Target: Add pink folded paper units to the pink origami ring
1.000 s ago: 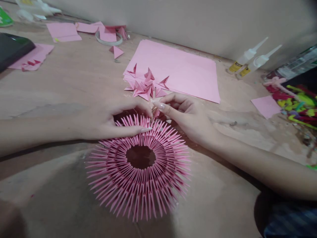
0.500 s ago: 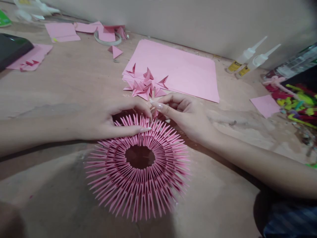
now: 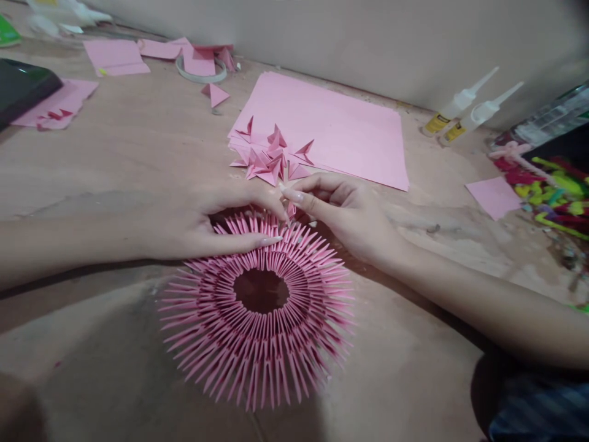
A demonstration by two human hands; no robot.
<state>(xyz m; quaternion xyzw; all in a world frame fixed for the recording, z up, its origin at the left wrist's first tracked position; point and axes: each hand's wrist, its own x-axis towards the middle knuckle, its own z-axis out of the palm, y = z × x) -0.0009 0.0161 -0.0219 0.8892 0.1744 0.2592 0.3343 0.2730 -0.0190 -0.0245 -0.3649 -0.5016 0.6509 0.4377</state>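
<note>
Left hand (image 3: pixel 191 227) clasping pink paper ring (image 3: pixel 262 337) at far edge — right hand (image 3: pixel 350 215) narrowly curled, its hold unclear

Items we see only in part
Pink paper ring (image 3: pixel 264 344): far edge partly covered by the left hand (image 3: pixel 188 227). Small pink piece (image 3: pixel 291 210): partly hidden between the hands; we cannot make out its form. Dark object (image 3: pixel 25 92), green item (image 3: pixel 8 32): cut by the left edge. Coloured strands (image 3: pixel 552 196): cut at right. Bottle labels (image 3: pixel 436 124): too small for us to read.

Paper ring (image 3: pixel 264 337) before sheets (image 3: pixel 340 129), bottles (image 3: pixel 473 121) right
</note>
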